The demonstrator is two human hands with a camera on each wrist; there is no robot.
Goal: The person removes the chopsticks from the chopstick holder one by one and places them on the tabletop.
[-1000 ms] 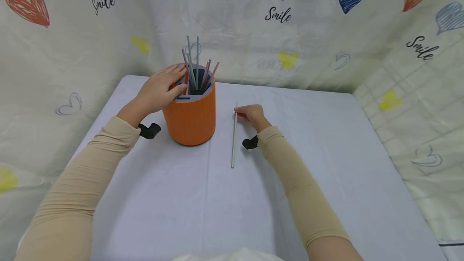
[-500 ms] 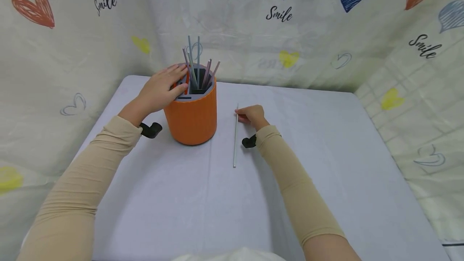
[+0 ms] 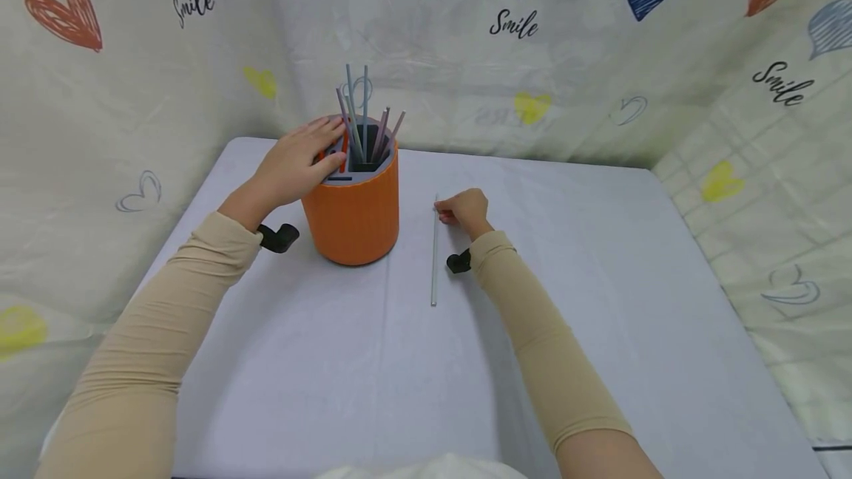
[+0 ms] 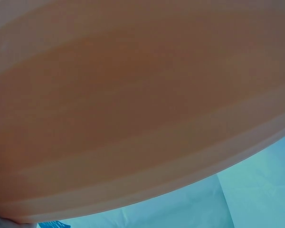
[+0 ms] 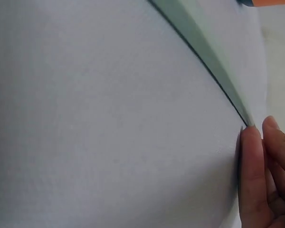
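Note:
An orange round desk organizer [image 3: 350, 224] with a grey divided top stands at the back left of the table. My left hand [image 3: 293, 157] rests on its top edge, fingers stretched over the rim. The organizer's orange wall [image 4: 142, 95] fills most of the left wrist view. Several thin blue, purple and pale sticks [image 3: 365, 106] stand in its dark square compartment. To its right, a thin pale green stick [image 3: 435, 265] lies on the table, pointing away from me. My right hand [image 3: 464, 209] pinches its far end; fingertips [image 5: 251, 135] partly hide that end in the right wrist view.
A white cloth covers the table [image 3: 319, 375]. Behind it and at both sides hangs a pale curtain [image 3: 452, 80] printed with hearts and the word "Smile". A black wrist camera [image 3: 278, 238] sits below the left hand, close to the organizer.
The right hand and the green stick have shifted very slightly, and the fingers now cover more of the stick's far end. The left hand stays on the organizer.

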